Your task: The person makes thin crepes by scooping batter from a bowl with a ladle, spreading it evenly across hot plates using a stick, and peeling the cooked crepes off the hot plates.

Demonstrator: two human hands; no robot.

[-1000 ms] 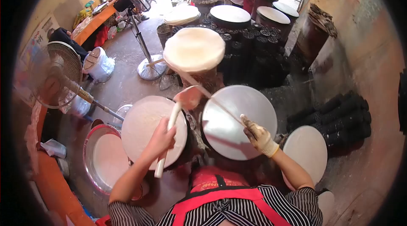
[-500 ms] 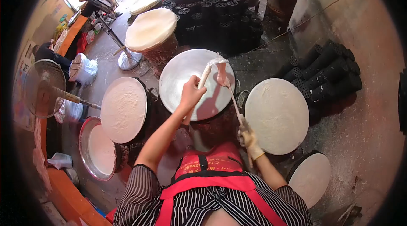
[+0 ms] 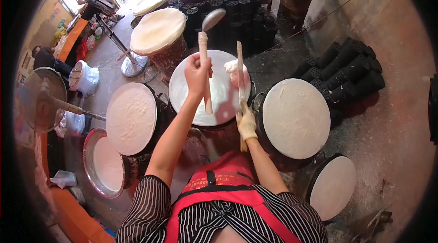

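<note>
My bare left hand [image 3: 198,73] is closed around the light handle of a ladle [image 3: 213,19], its metal bowl raised above the round metal griddle [image 3: 182,90] in front of me. My right hand [image 3: 247,125], in a pale work glove, grips a long flat wooden stick [image 3: 240,72] held nearly upright at the griddle's right side. Behind the stick shows a white and pinkish lump [image 3: 233,66]; whether it touches the stick or the griddle, I cannot tell. Dark shadows fall across the griddle's surface.
Round pans covered in pale batter stand at left [image 3: 131,119], right [image 3: 296,119] and lower right [image 3: 333,188]. A red-rimmed basin [image 3: 86,161] holds white batter. Stacked round sheets [image 3: 157,31], black honeycomb briquettes [image 3: 356,67] and a fan [image 3: 44,99] surround me. People are at far left.
The ladle has risen and tipped away from the stick, its bowl now higher. My right hand has moved left and up, and the wooden stick now stands almost upright. The view has shifted slightly.
</note>
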